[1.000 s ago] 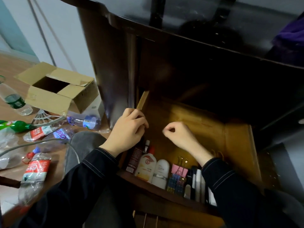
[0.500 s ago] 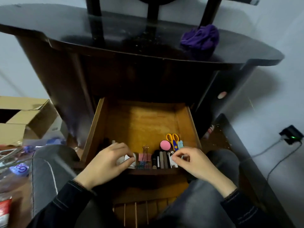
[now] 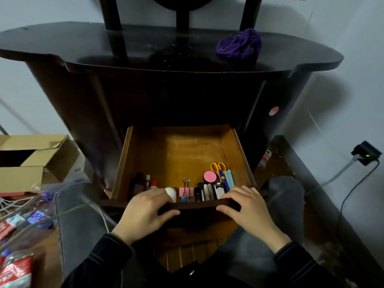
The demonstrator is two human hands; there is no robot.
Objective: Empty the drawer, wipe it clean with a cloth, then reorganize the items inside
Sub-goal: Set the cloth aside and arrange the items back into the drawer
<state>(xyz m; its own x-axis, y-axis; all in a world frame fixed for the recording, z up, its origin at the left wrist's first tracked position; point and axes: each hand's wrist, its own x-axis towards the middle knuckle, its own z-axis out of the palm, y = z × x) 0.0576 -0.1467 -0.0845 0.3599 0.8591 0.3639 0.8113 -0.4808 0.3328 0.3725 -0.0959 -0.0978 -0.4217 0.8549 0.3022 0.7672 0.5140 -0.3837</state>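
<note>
Drawer (image 3: 180, 150) pulled out at the centre of the frame, wooden floor bare toward the back, small items lined up along the front wall. Left hand (image 3: 145, 213) and right hand (image 3: 247, 210) both gripping the dark front panel (image 3: 197, 207), fingers curled over its top edge, thumbs against the face below.

In the row, left to right: dark bottles (image 3: 138, 185), white cap (image 3: 171, 193), pink binder clip (image 3: 186, 191), black and grey tubes (image 3: 205, 192), pink round case (image 3: 209, 176), yellow-handled scissors (image 3: 218, 167) near the right wall.

Purple cloth (image 3: 239, 44) bunched on the dark tabletop (image 3: 104, 48), upper right, well apart from the drawer. Grey-trousered knees (image 3: 76, 204) on either side of the drawer front. Open cardboard box (image 3: 27, 173) at the left edge; crushed plastic bottles (image 3: 16, 269) in the lower left corner. Black plug (image 3: 365, 154) with a green light at the right edge, cable (image 3: 351, 196) trailing down.
</note>
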